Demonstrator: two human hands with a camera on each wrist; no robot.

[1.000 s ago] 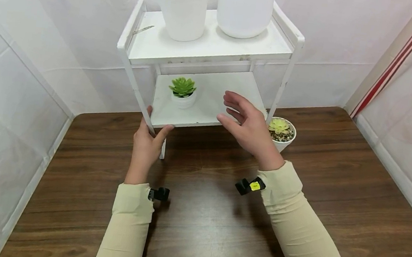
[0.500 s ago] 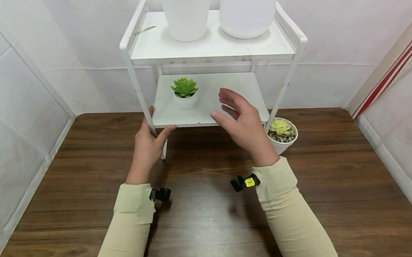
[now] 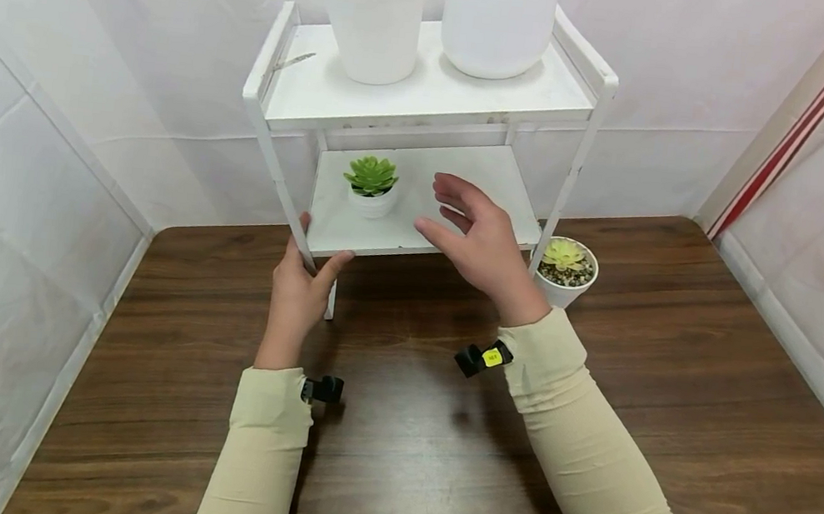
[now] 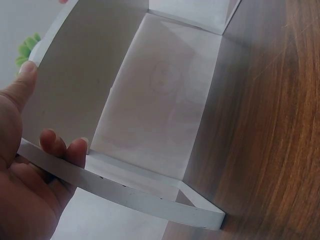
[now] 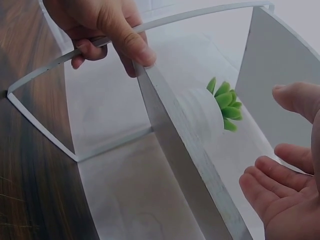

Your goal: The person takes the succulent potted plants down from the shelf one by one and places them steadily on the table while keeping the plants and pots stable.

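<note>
A white two-tier shelf stand [image 3: 427, 114] stands on the brown table. On its lower tier, toward the left, sits a small green succulent in a ribbed white pot [image 3: 371, 194]. My left hand [image 3: 296, 295] grips the stand's front left leg, its thumb on the lower tier's front edge. In the left wrist view, the left fingers [image 4: 76, 151] curl round the white leg. My right hand [image 3: 484, 244] hovers at the lower tier's front, right of the small succulent and apart from it. In the right wrist view its palm faces the pot, fingers [image 5: 277, 175] loosely bent, holding nothing.
Two larger white pots with succulents, a tapered one [image 3: 376, 27] and a rounded one [image 3: 498, 27], stand on the top tier. Another potted succulent [image 3: 564, 273] is on the table by the stand's right leg. White sheeting [image 3: 163, 38] lies behind and at both sides.
My right hand has moved a little left, closer to the small succulent. The left hand keeps its grip on the leg, and the plants stay put on the stand.
</note>
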